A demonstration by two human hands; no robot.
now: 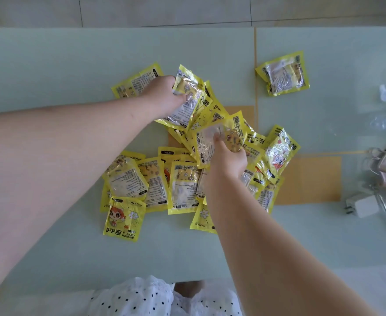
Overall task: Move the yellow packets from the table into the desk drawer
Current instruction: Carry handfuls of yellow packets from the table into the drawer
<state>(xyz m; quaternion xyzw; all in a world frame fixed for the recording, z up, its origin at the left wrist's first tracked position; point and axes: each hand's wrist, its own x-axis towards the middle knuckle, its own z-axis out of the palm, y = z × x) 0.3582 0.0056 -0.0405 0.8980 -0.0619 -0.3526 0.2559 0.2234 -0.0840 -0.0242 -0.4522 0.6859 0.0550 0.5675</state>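
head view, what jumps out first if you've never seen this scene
A heap of yellow packets sprawls across the middle of the pale green table, and both bare hands are in it: the left hand grips packets at the far side, the right hand pinches one mid-pile. One lone packet lies apart, far right.

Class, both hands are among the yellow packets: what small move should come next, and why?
Probably lift both hands clear of the pile: the left hand already grips a packet and the right hand pinches another packet, while no drawer shows in view.

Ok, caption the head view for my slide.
Both hands grip crinkly yellow foil hand-warmer packets over a glass table.
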